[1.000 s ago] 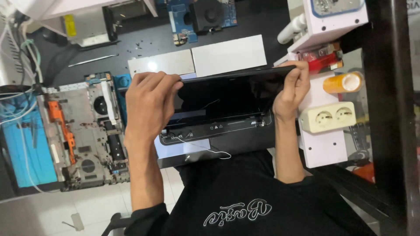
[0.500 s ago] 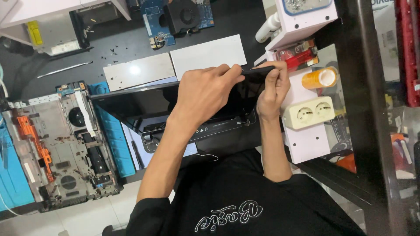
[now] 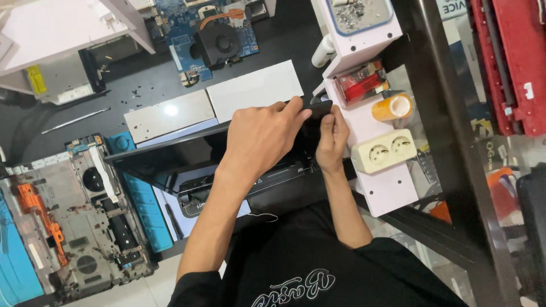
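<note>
A black laptop display panel point(image 3: 170, 162) is tilted above the dark workbench in front of my torso. Both hands are at its far right corner. My left hand point(image 3: 261, 142) reaches across the panel, its fingers curled over the top edge at that corner. My right hand point(image 3: 331, 139) pinches the same corner from the right side, thumb and fingers closed on the bezel. A black hinge bar with thin cables point(image 3: 227, 196) runs along the panel's near edge.
An opened laptop base point(image 3: 74, 222) lies at the left on a blue mat point(image 3: 142, 199). Two silver plates point(image 3: 170, 116) and a motherboard with a fan point(image 3: 219, 40) lie farther back. A white socket strip point(image 3: 384, 150), an orange tape roll point(image 3: 392, 106) and a black shelf frame point(image 3: 443, 142) stand to the right.
My left hand has moved from the panel's left side across to its right corner, next to my right hand. The view has shifted rightward.
</note>
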